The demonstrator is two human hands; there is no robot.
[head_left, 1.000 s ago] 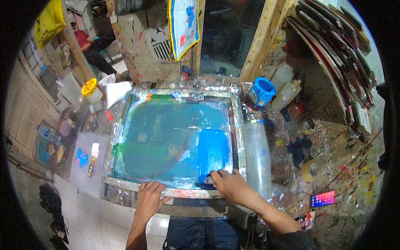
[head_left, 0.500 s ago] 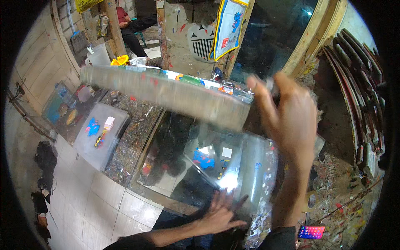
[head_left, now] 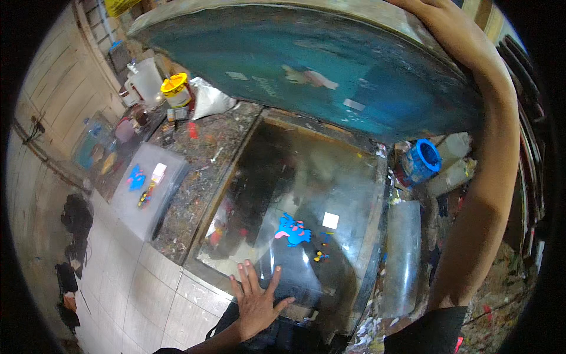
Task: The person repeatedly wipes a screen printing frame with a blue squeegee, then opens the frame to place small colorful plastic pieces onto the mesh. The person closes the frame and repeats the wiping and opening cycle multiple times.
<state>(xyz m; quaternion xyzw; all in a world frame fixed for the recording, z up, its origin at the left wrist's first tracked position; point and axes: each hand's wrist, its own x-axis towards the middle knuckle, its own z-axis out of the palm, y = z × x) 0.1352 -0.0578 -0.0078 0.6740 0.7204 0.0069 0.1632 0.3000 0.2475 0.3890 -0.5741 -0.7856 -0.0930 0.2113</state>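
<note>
My right hand (head_left: 420,7) grips the top rim of the raised screen frame (head_left: 306,65), whose teal mesh faces me; its fingertips are cropped by the picture's edge. My left hand (head_left: 257,301) is spread flat with fingers apart at the near edge of the glass printing bed (head_left: 354,177), over a clear sheet (head_left: 295,271). On the bed lie a blue and pink figure (head_left: 293,233), a white square (head_left: 330,220) and small yellow bits (head_left: 320,256), seemingly printed on the sheet.
Left lies a translucent sheet stack (head_left: 147,209) with similar prints; behind stand a yellow bucket (head_left: 177,94), white bag (head_left: 211,100) and jug (head_left: 141,79). Right are a blue bucket (head_left: 421,162), grimy bottles (head_left: 449,177) and a clear roll (head_left: 401,256). Tiled floor (head_left: 147,277) shows at lower left.
The screen frame has swung up and away from the bed, lifted by my right hand, exposing the glass and printed sheet. My left hand left the frame's front rim and moved onto the bed's near edge.
</note>
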